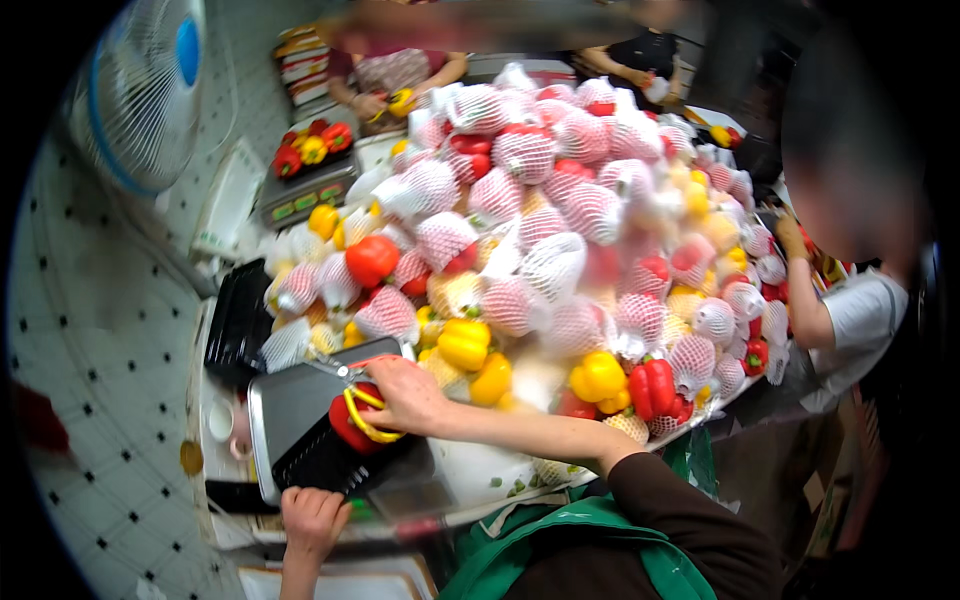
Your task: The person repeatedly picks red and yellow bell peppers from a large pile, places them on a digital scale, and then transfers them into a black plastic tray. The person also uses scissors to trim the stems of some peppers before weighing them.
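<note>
My right hand (pixel 409 394) reaches across the bench, gripping scissors (pixel 349 401) with yellow-lined handles; their metal blades point up and left. Directly beneath it, a red bell pepper (pixel 346 426) lies in a black plastic tray (pixel 307 457). Whether my fingers also touch the pepper is unclear. The tray rests on a metal weighing platform (pixel 289 397). At the tray's near edge is my left hand (pixel 315 517), its fingers curled; I cannot tell whether they grasp the rim. Beyond rises a heap of red and yellow bell peppers (pixel 465 345), many in white foam net sleeves (pixel 555 266).
Stacked black trays (pixel 238 322) and a white cup (pixel 220 418) stand left. Farther back, a scale (pixel 307 199) carries a tray of peppers. A fan (pixel 146 90) stands at the far left. Several people work around the heap, one person's arm (pixel 808 300) at right.
</note>
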`<state>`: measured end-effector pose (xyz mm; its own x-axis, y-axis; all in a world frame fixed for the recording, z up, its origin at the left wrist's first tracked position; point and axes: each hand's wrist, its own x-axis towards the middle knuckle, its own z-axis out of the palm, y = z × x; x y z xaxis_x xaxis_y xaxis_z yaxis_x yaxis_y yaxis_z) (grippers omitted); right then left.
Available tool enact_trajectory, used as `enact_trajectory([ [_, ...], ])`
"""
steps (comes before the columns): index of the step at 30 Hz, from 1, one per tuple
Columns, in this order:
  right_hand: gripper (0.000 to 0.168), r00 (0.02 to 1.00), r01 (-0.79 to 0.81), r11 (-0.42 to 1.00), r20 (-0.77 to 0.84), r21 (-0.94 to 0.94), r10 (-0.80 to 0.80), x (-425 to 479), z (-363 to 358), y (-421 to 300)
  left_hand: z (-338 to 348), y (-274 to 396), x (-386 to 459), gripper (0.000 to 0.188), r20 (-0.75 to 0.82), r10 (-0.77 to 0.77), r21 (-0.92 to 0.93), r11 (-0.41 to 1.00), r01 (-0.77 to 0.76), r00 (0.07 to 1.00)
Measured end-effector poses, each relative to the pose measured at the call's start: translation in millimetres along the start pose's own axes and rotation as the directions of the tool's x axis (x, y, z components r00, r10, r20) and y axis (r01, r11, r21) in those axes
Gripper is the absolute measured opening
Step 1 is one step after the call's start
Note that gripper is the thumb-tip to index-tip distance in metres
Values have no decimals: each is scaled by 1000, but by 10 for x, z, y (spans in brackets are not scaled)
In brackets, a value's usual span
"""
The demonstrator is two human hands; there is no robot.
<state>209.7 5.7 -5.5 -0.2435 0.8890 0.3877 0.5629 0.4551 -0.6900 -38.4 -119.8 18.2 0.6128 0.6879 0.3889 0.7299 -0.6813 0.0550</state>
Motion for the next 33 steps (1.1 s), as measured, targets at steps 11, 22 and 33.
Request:
enact_trajectory([
  [11,29,999,9,968,-41,252,1,-801,-1371,773,-210,37,1965,26,-189,-5,-258,965,-45,982],
  [22,22,906,-135,819,-266,558,330,-1183,-1680,1091,1306,916,5462,59,-254,-283,-326,925,194,925],
  [33,27,885,-219,800,-232,559,404,-1276,-1844,1097,1528,966,5727,92,-53,-388,-280,890,359,920],
])
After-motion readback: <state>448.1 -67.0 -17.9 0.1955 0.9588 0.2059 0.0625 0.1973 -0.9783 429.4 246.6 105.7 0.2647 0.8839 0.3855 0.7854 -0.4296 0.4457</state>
